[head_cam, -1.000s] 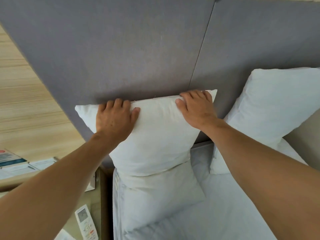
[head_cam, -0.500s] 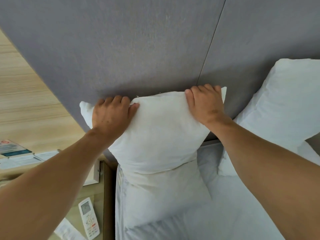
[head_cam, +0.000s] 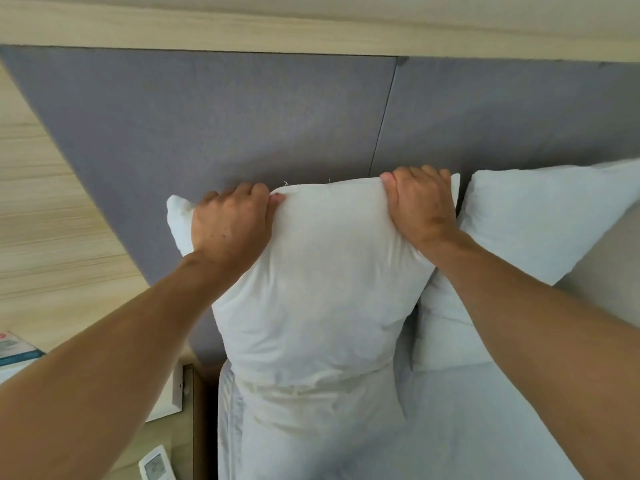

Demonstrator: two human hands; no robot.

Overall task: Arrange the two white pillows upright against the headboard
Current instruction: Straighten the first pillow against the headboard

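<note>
1. Pillow (head_cam: pixel 311 289) stands upright at the bed's (head_cam: pixel 467 427) head edge, its back against the grey headboard (head_cam: pixel 225 126).
2. Left hand (head_cam: pixel 232 226) has its grip closed around the pillow's upper left part, fingers curled over the top seam.
3. Right hand (head_cam: pixel 420 206) has its grip closed on the upper right corner, thumb in front.
4. Second pillow (head_cam: pixel 540 230) leans on the headboard just beside it, toward the bed's right edge, touching the first.
5. Remote (head_cam: pixel 156 467) lies on the nightstand (head_cam: pixel 166 445) left of the bed.
</note>
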